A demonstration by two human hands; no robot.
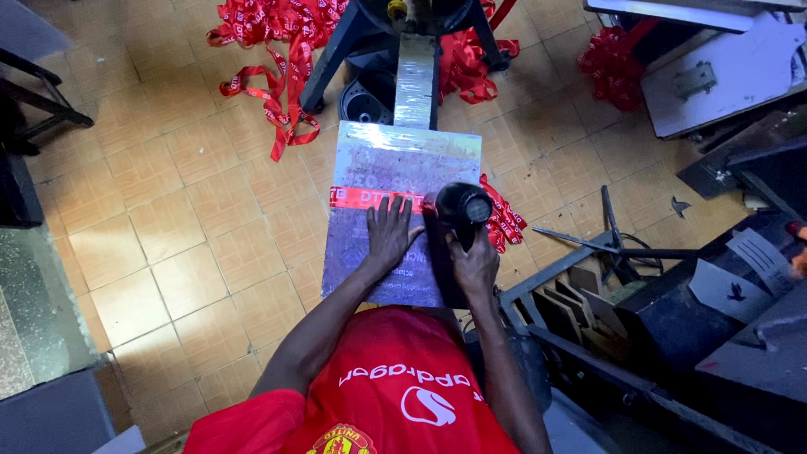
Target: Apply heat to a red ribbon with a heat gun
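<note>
- The right hand was wrapped tight around the handle of a black heat gun, its nozzle over the red ribbon.
- The left hand lay flat, fingers spread, pressing the ribbon onto the silvery platen.
- The ribbon stretched across the platen's upper half.
- More red ribbons lay heaped on the tiled floor beyond.

Glossy taped board (shiny, wrinkled) under red cloth ribbon.

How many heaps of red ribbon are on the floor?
3: one heap upper left, one behind the stand, one upper right. More may hide under the board.
</note>
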